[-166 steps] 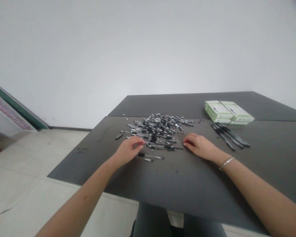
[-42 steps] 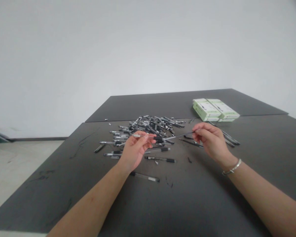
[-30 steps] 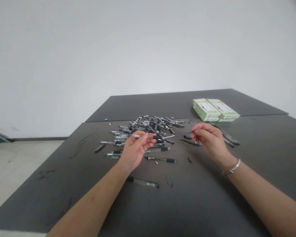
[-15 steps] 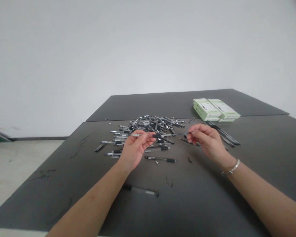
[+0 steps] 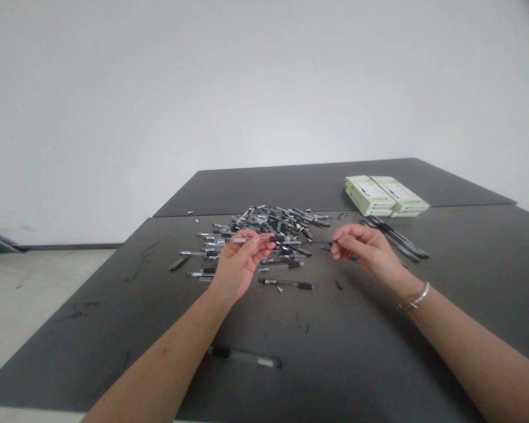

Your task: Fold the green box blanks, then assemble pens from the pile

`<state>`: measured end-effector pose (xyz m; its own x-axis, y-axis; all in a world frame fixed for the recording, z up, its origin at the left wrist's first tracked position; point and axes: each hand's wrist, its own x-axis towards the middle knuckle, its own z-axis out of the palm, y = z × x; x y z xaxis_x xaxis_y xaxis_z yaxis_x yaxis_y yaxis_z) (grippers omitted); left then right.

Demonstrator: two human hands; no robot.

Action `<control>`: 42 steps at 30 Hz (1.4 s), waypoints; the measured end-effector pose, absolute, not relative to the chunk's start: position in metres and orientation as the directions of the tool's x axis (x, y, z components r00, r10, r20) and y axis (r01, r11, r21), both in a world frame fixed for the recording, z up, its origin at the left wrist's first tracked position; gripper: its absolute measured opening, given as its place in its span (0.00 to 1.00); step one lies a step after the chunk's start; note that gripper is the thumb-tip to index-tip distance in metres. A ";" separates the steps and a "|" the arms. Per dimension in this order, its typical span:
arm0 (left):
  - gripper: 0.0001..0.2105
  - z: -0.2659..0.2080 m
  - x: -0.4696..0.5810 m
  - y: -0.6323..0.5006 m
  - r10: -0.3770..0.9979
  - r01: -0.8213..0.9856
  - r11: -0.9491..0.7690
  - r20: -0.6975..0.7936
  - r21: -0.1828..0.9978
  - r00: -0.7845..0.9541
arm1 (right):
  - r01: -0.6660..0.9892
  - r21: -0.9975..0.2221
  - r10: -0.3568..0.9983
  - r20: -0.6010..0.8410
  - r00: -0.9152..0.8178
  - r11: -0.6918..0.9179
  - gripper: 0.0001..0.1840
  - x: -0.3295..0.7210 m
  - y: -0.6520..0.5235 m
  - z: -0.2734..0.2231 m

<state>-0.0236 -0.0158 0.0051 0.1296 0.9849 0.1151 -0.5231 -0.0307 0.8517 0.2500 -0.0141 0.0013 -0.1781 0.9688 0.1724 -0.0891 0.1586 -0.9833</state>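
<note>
My left hand (image 5: 242, 264) is pinched round a clear pen barrel (image 5: 286, 239) with a black grip, held level above the pile of pens (image 5: 268, 222). In my right hand (image 5: 361, 244), thumb and fingertips are closed on one end of a thin dark pen refill (image 5: 321, 242). The refill points left, roughly in line with the barrel. A small gap seems to show between them, but the pens behind make this hard to judge. Below my hands lies a single pen (image 5: 286, 284) with a black grip. Another loose pen (image 5: 247, 357) lies nearer me, beside my left forearm.
Green-and-white boxes (image 5: 385, 197) are stacked at the back right of the dark table (image 5: 335, 364). Several pens (image 5: 399, 239) lie just in front of them, right of my right hand. Small pale bits (image 5: 280, 289) and dark scraps (image 5: 339, 285) are scattered about.
Both hands have shifted slightly left, with the barrel and the refill still held. The loose pen beside my left forearm has rolled a little toward me.
</note>
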 end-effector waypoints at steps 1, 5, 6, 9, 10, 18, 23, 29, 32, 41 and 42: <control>0.04 0.005 -0.024 -0.016 0.986 -0.524 -0.034 0.115 0.851 0.123 | -0.112 -0.983 0.967 0.167 -0.191 0.147 0.05 0.250 -0.015 0.004; 0.06 0.004 -0.023 -0.013 0.992 -0.533 -0.053 0.105 0.845 0.068 | -0.206 -0.978 0.898 0.066 -0.436 -0.029 0.08 0.230 -0.035 0.023; 0.06 0.004 -0.023 -0.013 0.993 -0.532 -0.053 0.100 0.845 0.058 | -0.177 -0.979 0.841 0.007 -0.541 -0.105 0.10 0.218 -0.045 0.027; 0.07 0.003 -0.023 -0.011 0.995 -0.526 -0.052 0.090 0.849 0.046 | -0.070 -0.934 0.624 -0.177 -0.761 -0.351 0.17 0.173 -0.082 0.030; 0.07 0.003 -0.024 -0.011 0.995 -0.525 -0.054 0.091 0.849 0.045 | -0.058 -0.898 0.578 -0.230 -0.783 -0.436 0.19 0.158 -0.095 0.028; 0.05 0.002 -0.025 -0.011 0.993 -0.530 -0.043 0.095 0.847 0.073 | -0.096 -0.776 0.587 -0.384 -0.713 -0.624 0.35 0.103 -0.141 -0.010; 0.06 0.002 -0.024 -0.012 0.995 -0.531 -0.039 0.083 0.847 0.059 | -0.104 -0.829 0.655 -0.349 -0.670 -0.549 0.35 0.099 -0.140 -0.028; 0.07 0.003 -0.024 -0.012 0.996 -0.531 -0.025 0.068 0.847 0.062 | -0.038 -0.902 0.709 -0.311 -0.634 -0.430 0.32 0.101 -0.144 -0.027; 0.07 0.002 -0.024 -0.011 0.996 -0.534 -0.021 0.065 0.845 0.064 | 0.070 -0.965 0.756 -0.241 -0.608 -0.251 0.24 0.105 -0.145 -0.023; 0.07 0.000 -0.025 -0.011 0.994 -0.547 -0.022 0.075 0.837 0.075 | 0.237 -0.927 0.727 0.054 -0.684 0.292 0.07 0.115 -0.144 -0.013; 0.07 0.000 -0.025 -0.011 0.994 -0.546 -0.023 0.076 0.837 0.075 | 0.253 -0.918 0.724 0.050 -0.688 0.304 0.07 0.115 -0.144 -0.013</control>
